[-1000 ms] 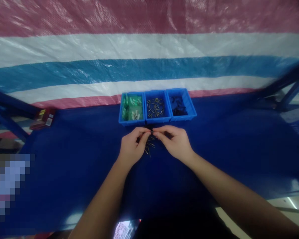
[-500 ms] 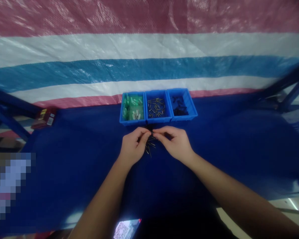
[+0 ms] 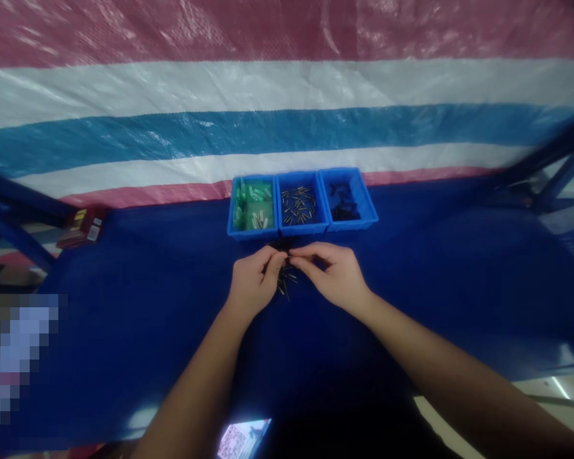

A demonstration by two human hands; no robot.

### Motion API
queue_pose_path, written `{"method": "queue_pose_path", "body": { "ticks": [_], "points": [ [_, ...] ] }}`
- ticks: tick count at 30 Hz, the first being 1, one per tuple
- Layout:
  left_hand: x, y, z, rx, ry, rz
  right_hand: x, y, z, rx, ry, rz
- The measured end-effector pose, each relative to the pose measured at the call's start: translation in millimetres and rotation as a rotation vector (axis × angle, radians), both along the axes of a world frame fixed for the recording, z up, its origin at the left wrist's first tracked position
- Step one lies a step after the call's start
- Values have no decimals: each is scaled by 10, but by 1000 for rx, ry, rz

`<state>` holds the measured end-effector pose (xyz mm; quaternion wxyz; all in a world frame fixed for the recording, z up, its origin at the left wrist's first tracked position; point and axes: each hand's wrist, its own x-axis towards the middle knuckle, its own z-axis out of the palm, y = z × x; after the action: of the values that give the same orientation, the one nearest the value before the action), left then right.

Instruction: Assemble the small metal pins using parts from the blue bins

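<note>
My left hand (image 3: pixel 254 280) and my right hand (image 3: pixel 333 273) meet fingertip to fingertip over the blue table. Each is closed in a pinch, thumb against forefinger. Whatever sits between the fingertips is too small and too covered to name. Beneath and between the hands lies a loose pile of thin dark and brass-coloured pin-like pieces (image 3: pixel 287 280), partly hidden by my fingers. Just beyond stands a blue bin (image 3: pixel 303 228) holding several similar thin metal pieces.
Left of that bin is another blue bin (image 3: pixel 252 234) with green bags and small whitish pieces; on the right, a third bin (image 3: pixel 354 225) holds dark parts. A red box (image 3: pixel 82 227) lies at the far left. A lit screen (image 3: pixel 243 438) shows at the near edge.
My hands keep the same pinch at the same place, with the fingertips slightly closer together. The whole view has shifted very slightly.
</note>
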<state>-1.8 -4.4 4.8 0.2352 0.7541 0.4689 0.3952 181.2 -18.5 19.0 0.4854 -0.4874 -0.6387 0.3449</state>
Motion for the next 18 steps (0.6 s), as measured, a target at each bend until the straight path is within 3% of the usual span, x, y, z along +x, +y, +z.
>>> {"method": "queue_pose_path", "body": {
  "ticks": [11, 18],
  "points": [
    [2, 15, -27, 81, -22, 64, 7, 14, -5, -124, 99, -57],
    [-27, 19, -22, 59, 27, 21, 10, 19, 19, -15, 14, -47]
  ]
}}
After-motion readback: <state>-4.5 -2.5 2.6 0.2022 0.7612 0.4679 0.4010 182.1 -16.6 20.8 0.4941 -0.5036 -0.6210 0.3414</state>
